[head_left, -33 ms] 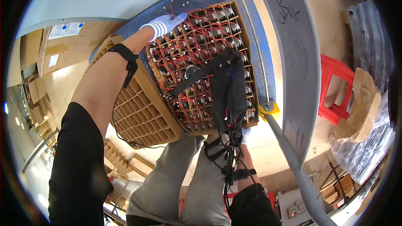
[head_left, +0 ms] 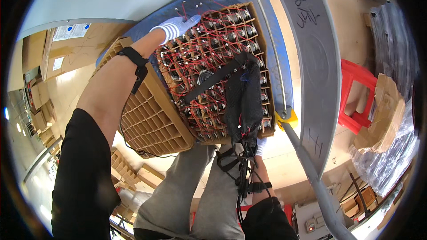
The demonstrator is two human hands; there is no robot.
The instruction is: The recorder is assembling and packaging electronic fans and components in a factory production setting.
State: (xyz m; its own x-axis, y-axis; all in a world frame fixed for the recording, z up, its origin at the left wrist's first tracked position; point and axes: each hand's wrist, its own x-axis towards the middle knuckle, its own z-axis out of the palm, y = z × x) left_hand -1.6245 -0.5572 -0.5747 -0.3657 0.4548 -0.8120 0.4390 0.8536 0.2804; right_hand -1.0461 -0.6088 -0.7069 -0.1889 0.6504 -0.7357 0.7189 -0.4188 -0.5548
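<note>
A cardboard carton [head_left: 269, 106] with divider cells holds rows of small speakers [head_left: 205, 78] with tangled red wires and small white plugs. My left hand [head_left: 175, 28], in a white and blue glove with a striped cuff, grips the carton's far left edge. One digit points right along the edge, and its other fingers are partly hidden. At the near right corner, only a bit of my gloved right hand [head_left: 261, 146] shows. Its fingers are hidden by a black mesh pouch with a strap [head_left: 242, 98], which hangs in front of the carton.
An empty divided carton [head_left: 153, 118] leans on the left. Underneath lies a blue surface [head_left: 278, 58]. A grey metal beam [head_left: 316, 62] and a rail with yellow clamps [head_left: 287, 120] run along the right. Beyond stand a red stool [head_left: 356, 93] and plastic-wrapped goods [head_left: 393, 44]. Cables dangle near my legs.
The view has shifted very slightly. Both hands and the carton stay in about the same place.
</note>
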